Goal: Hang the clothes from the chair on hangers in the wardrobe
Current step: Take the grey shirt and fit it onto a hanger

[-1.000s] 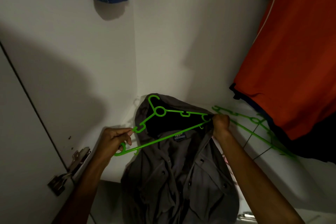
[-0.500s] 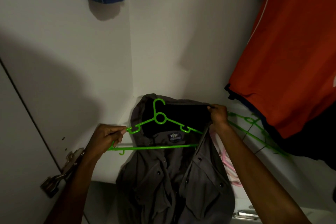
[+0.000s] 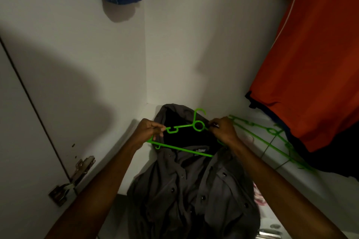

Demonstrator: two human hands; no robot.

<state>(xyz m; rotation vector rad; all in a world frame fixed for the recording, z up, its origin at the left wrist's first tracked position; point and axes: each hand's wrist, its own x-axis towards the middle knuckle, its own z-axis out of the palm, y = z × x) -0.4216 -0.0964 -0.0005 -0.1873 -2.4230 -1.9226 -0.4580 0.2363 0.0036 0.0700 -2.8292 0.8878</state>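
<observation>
Head cam only, so one view to go through. Left hand (image 3: 148, 132) pinches the left shoulder tip of the green hanger (image 3: 181, 137), fingers curled round it. Right hand (image 3: 223, 130) is clenched on the right side near the neck ring, and looks like it's got a bit of collar fabric in there too, hard to tell. Grey shirt (image 3: 192, 186) is lying on the wardrobe floor (image 3: 242, 120) with the collar open under the hanger, bottom half spilling over the front edge. Spare green hangers (image 3: 272, 137) sit to the right, below an orange top (image 3: 314, 68) already hanging. Risk imo: only one shoulder goes in, so the shirt slides off when lifted, since most of its weight is dangling forward. The hook could also snag the collar.
</observation>
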